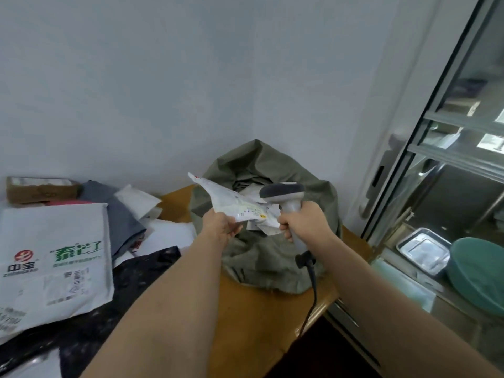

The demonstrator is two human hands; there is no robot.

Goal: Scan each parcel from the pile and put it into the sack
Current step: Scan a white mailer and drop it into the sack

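On my feed the left hand (222,223) pinches a thin white parcel (231,201) by its lower edge, thumb on top, and holds it tilted above the mouth of the olive-green sack (275,257). The parcel carries a printed label with a small yellow mark near the fingers, though I cannot read it at this blur. The right hand (304,221) is wrapped around the grip of a grey barcode scanner (285,193), whose dark-topped head sits just beside the parcel's right end and faces it; I cannot tell whether the two touch. A black cable (313,285) hangs from the scanner's base and runs down over the front edge of the wooden table (253,323). The sack stands slumped on the table against the wall corner, its mouth open, with pale parcels showing inside. To the left lies the pile: a large white mailer with green and red print (54,257) on top of a black speckled bag (128,279), a grey bag (120,216) behind them, more white envelopes (139,201), and a cardboard box (41,188) against the wall. On the right, behind a glass door (447,148), I see a steel tray (424,251) and a green basin (480,271).
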